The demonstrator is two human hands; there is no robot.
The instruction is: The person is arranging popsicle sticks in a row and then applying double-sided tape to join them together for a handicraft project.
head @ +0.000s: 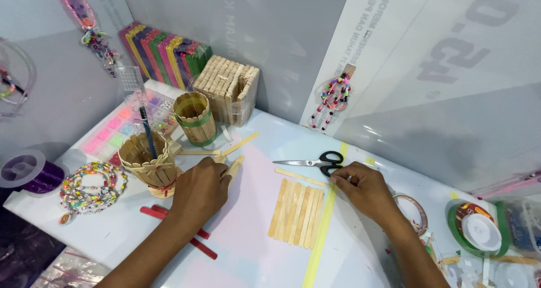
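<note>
My left hand [198, 189] rests on the white table, fingers curled over a few plain wooden sticks [234, 167] beside a stick-built cup [151, 163]. My right hand [365, 191] presses its fingertips on the table just below black-handled scissors [315, 163], touching the end of a loose stick [301, 177]. Between the hands lies a flat row of several wooden sticks [296, 212] side by side, next to a yellow tape strip [324, 220] running down the table.
A second stick cup [195, 118], a bundle of plain sticks [228, 88] and coloured sticks [163, 51] stand at the back. Bead bracelets [93, 186], a bead tray [121, 127], red sticks [194, 240], tape rolls [479, 229] and a purple spool [31, 172] lie around.
</note>
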